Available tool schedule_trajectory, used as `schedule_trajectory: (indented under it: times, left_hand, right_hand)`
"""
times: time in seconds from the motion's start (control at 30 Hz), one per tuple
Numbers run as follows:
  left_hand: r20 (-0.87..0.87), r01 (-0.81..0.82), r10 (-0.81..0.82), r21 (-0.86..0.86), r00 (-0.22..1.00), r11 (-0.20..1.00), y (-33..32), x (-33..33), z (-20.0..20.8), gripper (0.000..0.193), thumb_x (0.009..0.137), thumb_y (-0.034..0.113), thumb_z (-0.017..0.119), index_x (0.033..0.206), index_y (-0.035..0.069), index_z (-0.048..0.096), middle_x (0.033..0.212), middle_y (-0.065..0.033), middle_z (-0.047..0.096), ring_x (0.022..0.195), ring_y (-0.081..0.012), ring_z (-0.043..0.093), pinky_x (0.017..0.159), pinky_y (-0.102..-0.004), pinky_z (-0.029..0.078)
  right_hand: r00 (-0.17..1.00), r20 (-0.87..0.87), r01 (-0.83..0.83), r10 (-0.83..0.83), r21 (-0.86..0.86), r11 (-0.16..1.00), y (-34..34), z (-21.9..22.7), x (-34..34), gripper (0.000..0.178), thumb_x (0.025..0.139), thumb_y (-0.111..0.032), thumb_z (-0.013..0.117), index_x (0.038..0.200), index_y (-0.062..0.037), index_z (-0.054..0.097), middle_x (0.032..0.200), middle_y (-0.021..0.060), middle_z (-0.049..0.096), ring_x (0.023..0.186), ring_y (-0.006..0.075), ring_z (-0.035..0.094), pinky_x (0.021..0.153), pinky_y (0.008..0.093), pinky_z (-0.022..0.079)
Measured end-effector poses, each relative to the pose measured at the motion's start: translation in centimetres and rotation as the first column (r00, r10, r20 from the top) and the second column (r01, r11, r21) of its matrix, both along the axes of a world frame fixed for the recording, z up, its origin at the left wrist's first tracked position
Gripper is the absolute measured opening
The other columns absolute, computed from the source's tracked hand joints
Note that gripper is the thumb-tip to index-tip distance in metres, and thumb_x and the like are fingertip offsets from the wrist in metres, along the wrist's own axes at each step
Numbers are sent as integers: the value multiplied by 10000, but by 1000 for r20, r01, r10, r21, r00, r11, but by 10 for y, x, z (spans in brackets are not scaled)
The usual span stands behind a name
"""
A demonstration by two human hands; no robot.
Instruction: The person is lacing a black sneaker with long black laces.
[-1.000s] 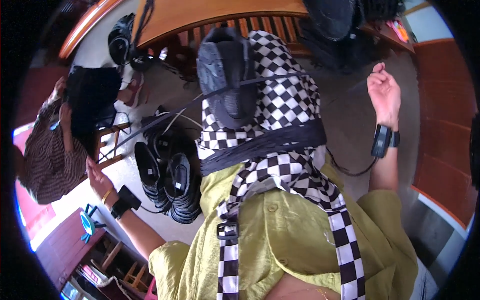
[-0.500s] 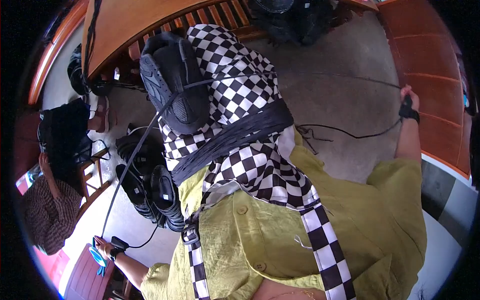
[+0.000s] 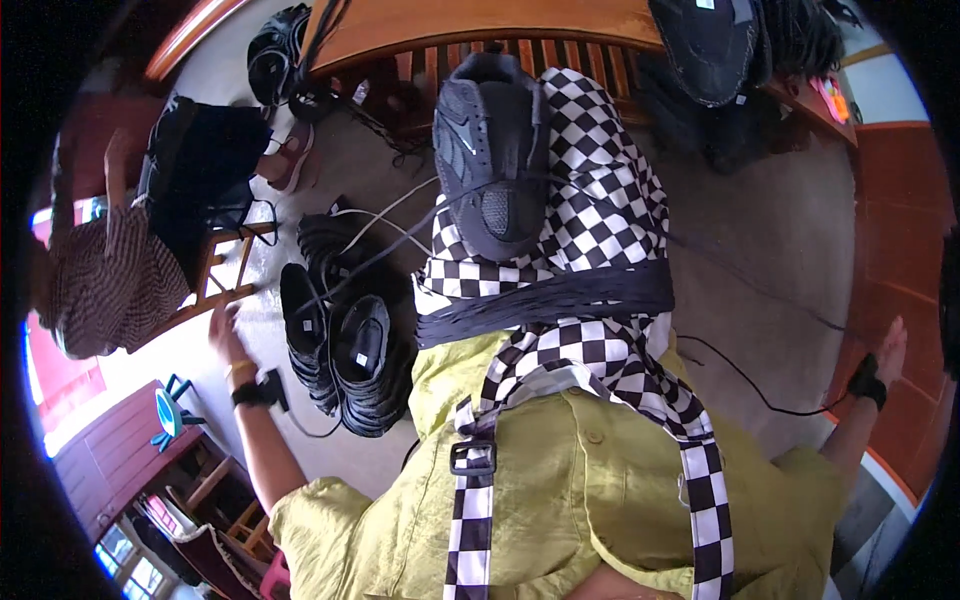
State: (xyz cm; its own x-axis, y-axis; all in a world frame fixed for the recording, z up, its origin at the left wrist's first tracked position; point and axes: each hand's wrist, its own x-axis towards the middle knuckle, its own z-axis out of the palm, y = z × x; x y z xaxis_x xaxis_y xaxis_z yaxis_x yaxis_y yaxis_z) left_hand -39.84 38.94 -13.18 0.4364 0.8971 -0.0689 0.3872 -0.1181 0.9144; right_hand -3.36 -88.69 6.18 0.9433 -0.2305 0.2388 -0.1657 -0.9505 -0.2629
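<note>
I see shoe [image 3: 492, 150] on lap [image 3: 600, 165], lace [image 3: 400, 241] across it. Left hand [image 3: 228, 335], right hand [image 3: 891, 350] wide apart; can't tell if either pinches lace. I'd pull softly, sides even.

So the shoe [image 3: 492, 165] sits on the apron [image 3: 610, 200], between the left hand [image 3: 227, 338] and right hand [image 3: 890, 352] but further forward. Stacked shoes [image 3: 372, 385] just right of the left hand, another person [image 3: 125, 275] off to its left, panel [image 3: 900, 225] over by the right hand.
</note>
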Motion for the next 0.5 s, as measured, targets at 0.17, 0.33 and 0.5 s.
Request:
schedule_trajectory:
  times: [0.17, 0.33, 0.5]
  left_hand:
    - [141, 595, -584, -51, 799, 802, -242, 220, 72, 250, 1036, 165, 523, 1086, -30, 673, 1015, -93, 731, 1008, -154, 646, 966, -299, 461]
    - [369, 830, -749, -139, 550, 541, -325, 290, 86, 260, 1071, 165, 468, 1078, -39, 628, 927, -79, 681, 947, -159, 646, 922, -303, 489]
    - [78, 821, -827, -201, 557, 534, -338, 298, 101, 243, 1031, 166, 585, 1103, -37, 697, 816, -29, 686, 732, -87, 622, 743, -248, 507]
  right_hand:
    - [989, -29, -83, 142, 690, 719, 389, -55, 63, 338, 1001, -211, 588, 1281, -34, 653, 1305, 45, 654, 892, 57, 582, 793, 211, 478]
    - [732, -110, -229, 672, 890, 395, 638, -78, 28, 238, 1026, -207, 580, 1121, -2, 653, 983, 75, 725, 681, 100, 675, 523, 222, 503]
    - [390, -404, -90, 827, 878, 471, 686, -82, 13, 168, 1013, -121, 553, 974, 36, 599, 710, 86, 654, 545, 139, 655, 435, 266, 489]
